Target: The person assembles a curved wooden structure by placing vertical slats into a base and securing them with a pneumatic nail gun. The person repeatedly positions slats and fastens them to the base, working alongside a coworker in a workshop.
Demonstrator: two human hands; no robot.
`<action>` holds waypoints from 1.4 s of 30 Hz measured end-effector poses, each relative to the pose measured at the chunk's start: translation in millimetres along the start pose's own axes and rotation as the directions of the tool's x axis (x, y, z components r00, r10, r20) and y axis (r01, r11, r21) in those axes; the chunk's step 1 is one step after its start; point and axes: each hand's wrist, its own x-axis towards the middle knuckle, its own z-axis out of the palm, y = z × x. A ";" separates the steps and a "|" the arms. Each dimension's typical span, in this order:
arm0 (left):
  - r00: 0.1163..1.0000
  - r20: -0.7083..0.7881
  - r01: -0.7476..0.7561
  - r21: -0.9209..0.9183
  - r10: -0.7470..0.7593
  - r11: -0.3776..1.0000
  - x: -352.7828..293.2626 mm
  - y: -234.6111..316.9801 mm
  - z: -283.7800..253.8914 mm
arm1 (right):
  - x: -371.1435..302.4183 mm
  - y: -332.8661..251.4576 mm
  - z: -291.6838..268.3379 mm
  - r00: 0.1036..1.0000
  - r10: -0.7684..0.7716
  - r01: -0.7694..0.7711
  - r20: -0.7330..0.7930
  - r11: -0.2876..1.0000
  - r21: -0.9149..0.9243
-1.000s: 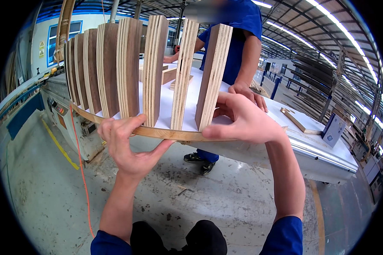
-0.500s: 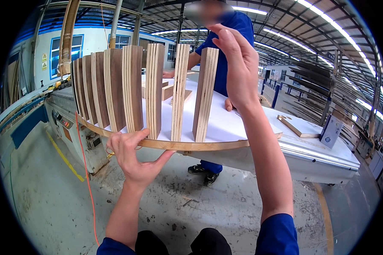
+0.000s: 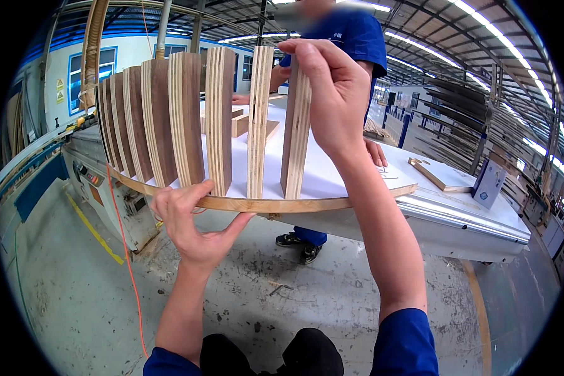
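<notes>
A row of several upright plywood blocks with dark wood faces [image 3: 187, 119] stands along the curved edge of a white-topped board [image 3: 323, 182]. My left hand [image 3: 191, 222] is closed on the board's pale rim, with fingers above and the thumb along its lower side, close to the foot of one block [image 3: 219, 125]. At the right end of the row, my right hand [image 3: 335, 94] has its fingers bent over the top of the last block [image 3: 296, 138]. Between these two stands a narrower-looking block [image 3: 258, 125], untouched.
Across the board a person in a blue shirt [image 3: 357, 37] stands with one hand [image 3: 376, 153] on the white surface. Loose wood pieces [image 3: 241, 125] lie behind the row. The board rests on a machine table [image 3: 464, 219]; an orange cord [image 3: 128, 269] hangs at the left.
My right hand has come down and leftward from the air onto the top of the last block, its fingers now bent. My left hand keeps its place on the rim.
</notes>
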 end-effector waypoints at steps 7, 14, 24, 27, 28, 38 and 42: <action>1.000 0.002 -0.023 0.021 0.023 1.000 2.1 -0.2 0.1 | -3.0 2.9 2.9 0.999 0.015 -0.014 -0.043 1.000 0.022; 0.998 -0.028 -0.061 -0.002 0.060 0.998 -11.1 -5.2 -11.2 | -7.9 -0.8 4.3 0.997 0.062 -0.061 -0.044 0.997 0.043; 0.171 0.589 0.868 0.289 -0.790 0.403 -441.0 -59.4 -130.1 | -6.5 3.1 3.7 1.000 -0.027 0.027 -0.009 0.998 -0.050; -0.242 0.674 0.632 0.655 -0.698 0.414 -565.6 -23.6 -191.3 | -9.0 2.4 -0.6 0.999 0.005 -0.008 -0.040 0.997 -0.083; -0.272 0.661 0.565 0.698 -0.699 0.440 -603.0 -9.9 -214.7 | -9.5 3.8 3.0 0.999 0.010 -0.014 -0.043 0.997 -0.072; -0.407 0.766 0.402 0.639 -0.497 0.656 -796.8 65.6 -212.3 | -10.0 1.9 6.1 0.999 0.001 -0.009 -0.040 0.983 -0.182; -0.403 0.844 0.786 0.517 -0.352 0.339 -807.1 48.6 -189.3 | -8.5 7.2 0.0 0.999 -0.040 0.034 -0.029 0.981 -0.192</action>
